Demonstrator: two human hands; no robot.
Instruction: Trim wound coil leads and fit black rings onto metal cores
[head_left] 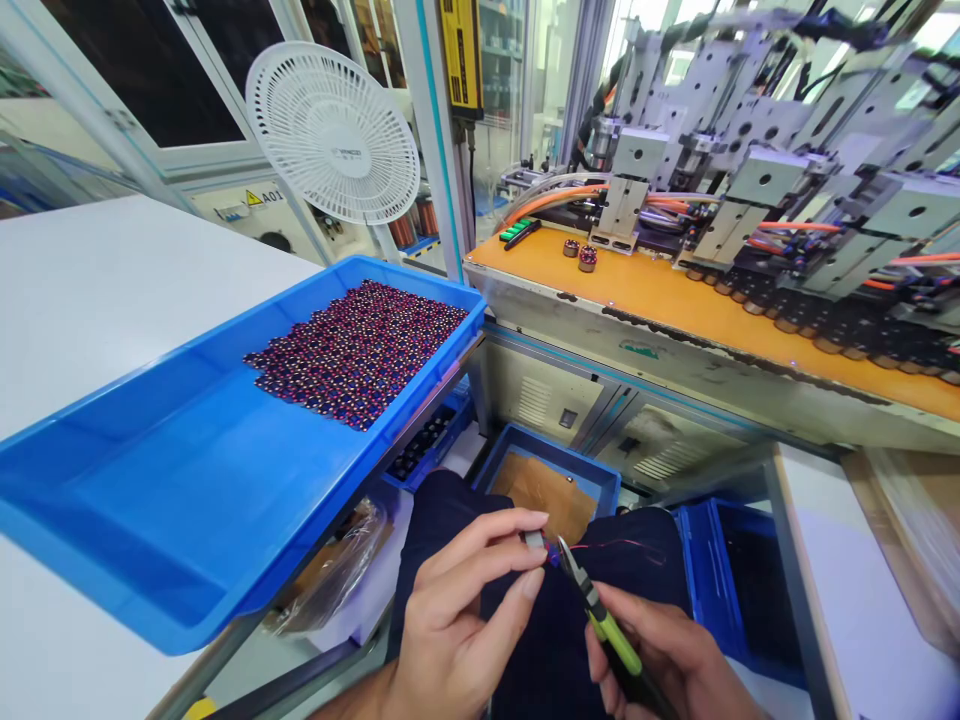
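Note:
Between the fingertips of my left hand (pixel 472 590) is a small wound motor coil (pixel 553 553), with a grey side and blue and red parts. Thin red wire (pixel 615 546) trails from it to the right, over my lap. My right hand (pixel 660 640) is wrapped round the green and black handles of wire cutters (pixel 611 630). Their jaw tips touch or nearly touch the coil where the wire comes off; whether the jaws are closed on the wire I cannot tell. My fingers hide part of the coil.
On my left a blue tray (pixel 210 500) holds many similar coils packed at its far end. A white fan (pixel 334 130) stands behind it. Ahead, a machine bench (pixel 547 250) carries two loose coils (pixel 587 258) and a long row of parts. Blue bins (pixel 600 490) sit below.

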